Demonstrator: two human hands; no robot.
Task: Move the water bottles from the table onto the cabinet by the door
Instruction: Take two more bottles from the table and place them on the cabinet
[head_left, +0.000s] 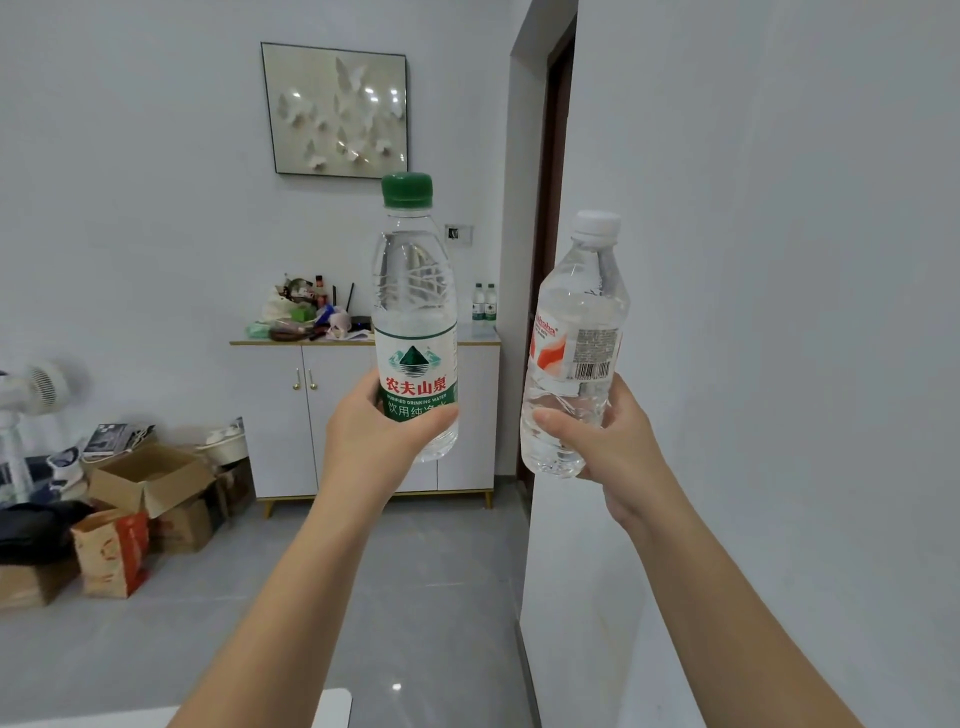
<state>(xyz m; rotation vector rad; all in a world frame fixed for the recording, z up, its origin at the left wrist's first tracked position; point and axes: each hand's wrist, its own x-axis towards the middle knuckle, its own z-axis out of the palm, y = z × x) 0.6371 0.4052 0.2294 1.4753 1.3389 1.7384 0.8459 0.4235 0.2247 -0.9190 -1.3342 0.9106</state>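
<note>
A: Hands?
B: Left hand (379, 431) was wrapped round the lower half of the green-cap bottle (413, 291), which was upright. Right hand (608, 441) gripped the white-cap bottle (576, 338) near its base, top tilted slightly right.
A: Position vs the cabinet?
B: Both bottles were in the air, well apart from the cabinet (280, 415). Two more bottles (484, 302) stood at the right edge of its top, by the doorway (553, 208). A clutter pile (301, 317) sat on the left half.
A: Floor?
B: Cardboard boxes (150, 478) left of the cabinet.
</note>
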